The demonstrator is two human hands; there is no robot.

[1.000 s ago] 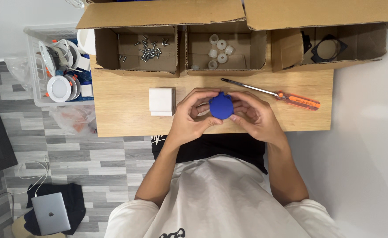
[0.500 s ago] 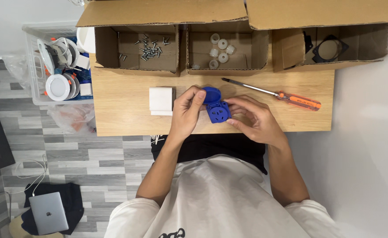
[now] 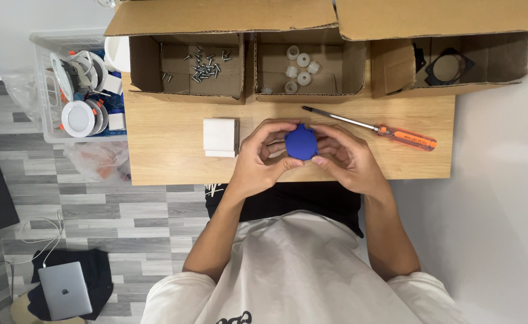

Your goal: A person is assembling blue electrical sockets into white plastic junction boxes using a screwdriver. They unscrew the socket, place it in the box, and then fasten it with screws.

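1. Across the upper half of the head view runs a wooden worktop (image 3: 168,162), with grey plank flooring (image 3: 96,216) to its left and a pale surface to its right.
2. Along the worktop's far edge sits a row of open cardboard boxes under raised flaps: the left box (image 3: 186,66) holds loose metal screws (image 3: 206,65), the middle box (image 3: 303,69) holds small white round parts (image 3: 300,66), and the right box (image 3: 450,66) holds a flat black piece with a round hole (image 3: 447,67).
3. Off the worktop's left end stands a clear plastic bin (image 3: 42,114) filled with round white light fittings (image 3: 78,117).
4. On the floor at lower left lies a closed grey laptop (image 3: 65,289) on a dark cloth.
5. Near the worktop's middle, the left hand (image 3: 258,162) and right hand (image 3: 348,159) meet, each grip pinching the round blue part (image 3: 301,143) from its own side, fingertips curled around its rim. The part is held just above the worktop, between the two hands, its flat face turned up toward the camera.
6. Just beside the left hand, and apart from it, rests a white square block (image 3: 220,137) flat on the worktop.
7. Beyond the right hand lies a screwdriver (image 3: 372,126) with an orange handle, slanted, its metal tip pointing toward the middle box and its handle toward the worktop's right end; it touches neither hand.
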